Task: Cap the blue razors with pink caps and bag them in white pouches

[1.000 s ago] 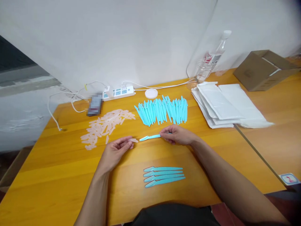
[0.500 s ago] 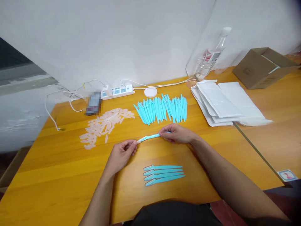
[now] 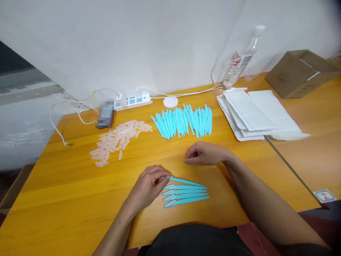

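Fingers of my left hand (image 3: 149, 186) pinch a teal razor (image 3: 186, 182) at the near row's (image 3: 185, 195) far edge; my right hand (image 3: 202, 153) rests loosely curled, empty.

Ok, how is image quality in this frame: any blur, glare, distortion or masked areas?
Head view: even, soft light and only faint shadows under the left hand and right hand; the razors read sharp. A pixelated patch masks something beside the power strip. Wide-angle bending curves the table edge and leans the bottle. No strong glare.
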{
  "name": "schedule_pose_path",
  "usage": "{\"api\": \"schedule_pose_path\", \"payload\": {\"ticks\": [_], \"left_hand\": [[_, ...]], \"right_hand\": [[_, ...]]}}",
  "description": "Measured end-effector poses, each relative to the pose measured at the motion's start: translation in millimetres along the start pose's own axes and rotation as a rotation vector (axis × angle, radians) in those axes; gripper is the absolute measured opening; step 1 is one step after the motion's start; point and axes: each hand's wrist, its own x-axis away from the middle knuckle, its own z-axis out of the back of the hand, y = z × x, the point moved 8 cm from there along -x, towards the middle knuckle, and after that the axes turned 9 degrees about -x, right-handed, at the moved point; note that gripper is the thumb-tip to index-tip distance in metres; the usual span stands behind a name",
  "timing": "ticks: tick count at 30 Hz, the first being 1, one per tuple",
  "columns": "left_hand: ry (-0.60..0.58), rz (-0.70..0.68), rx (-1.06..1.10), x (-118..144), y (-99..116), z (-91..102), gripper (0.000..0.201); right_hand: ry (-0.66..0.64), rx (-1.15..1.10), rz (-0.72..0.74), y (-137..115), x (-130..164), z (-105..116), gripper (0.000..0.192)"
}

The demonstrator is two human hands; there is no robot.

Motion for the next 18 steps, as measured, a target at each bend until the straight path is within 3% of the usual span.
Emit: {"api": "schedule_pose_path", "payload": {"ticks": [7, 12, 15, 18], "left_hand": [[0.01, -0.049, -0.13, 8.0, 0.7, 5.1, 0.02], [-0.074, -0.103, -0.134, 12.1, 7.3, -1.9, 0.024], [0.001, -0.031, -0.108, 17.2, -4.9, 21.7, 0.025], [0.219, 0.111, -0.174, 31.0, -43.1, 71.8, 0.027]], "right_hand": [[0.437, 0.066, -0.072, 9.8, 4.9, 45.2, 0.039], [0.743, 0.09, -0.129, 17.3, 17.1, 70.9, 0.038], [0.88, 0.199, -0.179, 14.7, 21.9, 81.2, 0.036], [0.934, 0.338, -0.229, 10.3, 16.9, 88.6, 0.035]]}}
